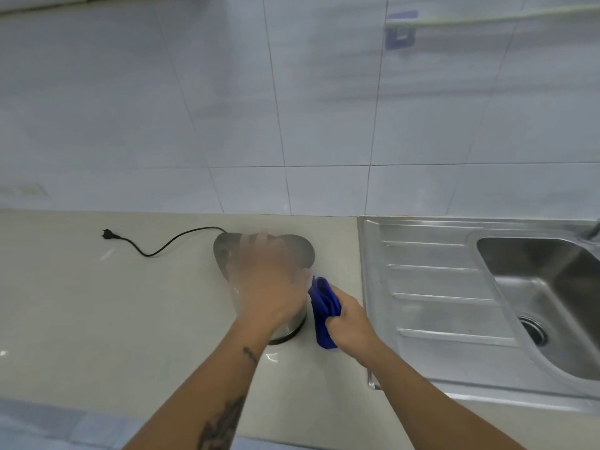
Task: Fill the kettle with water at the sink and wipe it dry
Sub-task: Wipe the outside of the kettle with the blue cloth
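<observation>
The left hand [269,280] is lying spread over the steel kettle [293,329] standing on the counter [97,303] beside the sink [532,287], steadying what is likely water-heavy and slick, while the right hand [349,323] is gripping a soft blue cloth [323,306] against its side.

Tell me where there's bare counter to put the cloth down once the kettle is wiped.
Bare counter lies left of the kettle, nearer than the black cord. A narrow strip runs between the kettle and the sink's drainboard, but the right hand and blue cloth crowd it.
</observation>
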Demonstrator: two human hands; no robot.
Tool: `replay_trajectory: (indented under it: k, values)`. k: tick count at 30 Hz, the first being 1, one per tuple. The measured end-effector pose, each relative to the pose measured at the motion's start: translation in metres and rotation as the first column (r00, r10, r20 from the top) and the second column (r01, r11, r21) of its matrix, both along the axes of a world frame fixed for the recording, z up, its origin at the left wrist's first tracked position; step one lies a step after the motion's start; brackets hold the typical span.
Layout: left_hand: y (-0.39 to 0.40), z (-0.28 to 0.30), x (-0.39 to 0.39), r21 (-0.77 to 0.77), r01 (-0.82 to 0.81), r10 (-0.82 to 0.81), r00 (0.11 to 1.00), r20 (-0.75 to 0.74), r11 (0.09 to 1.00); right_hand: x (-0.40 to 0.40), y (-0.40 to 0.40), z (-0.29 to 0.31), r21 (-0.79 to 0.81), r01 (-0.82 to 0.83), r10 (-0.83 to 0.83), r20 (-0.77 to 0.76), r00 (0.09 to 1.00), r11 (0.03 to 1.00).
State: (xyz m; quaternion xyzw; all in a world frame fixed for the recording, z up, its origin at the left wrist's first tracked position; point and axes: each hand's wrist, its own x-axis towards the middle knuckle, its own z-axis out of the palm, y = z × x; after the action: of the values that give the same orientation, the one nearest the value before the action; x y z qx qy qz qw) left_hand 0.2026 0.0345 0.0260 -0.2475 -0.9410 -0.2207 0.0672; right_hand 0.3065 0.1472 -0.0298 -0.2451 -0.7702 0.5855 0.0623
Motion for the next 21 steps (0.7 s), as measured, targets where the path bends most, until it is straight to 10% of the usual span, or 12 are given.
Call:
replay_trajectory:
  k: [6, 14, 21]
  values:
    - [0.013, -0.012, 0.003, 0.04, -0.121, 0.125, 0.985, -0.12, 0.992, -0.002, 0.001, -0.012, -0.025, -0.047, 0.048, 0.032, 0.998, 0.999]
    - [-0.021, -0.003, -0.007, 0.069, 0.246, -0.243, 0.968, -0.055, 0.967, -0.018, -0.007, -0.013, 0.1, -0.019, 0.037, -0.184, 0.982, 0.995]
    - [-0.028, 0.008, -0.011, 0.064, 0.306, -0.307, 0.952, 0.0, 0.95, -0.023, 0.008, -0.038, 0.094, -0.18, 0.188, -0.081, 0.979, 0.979]
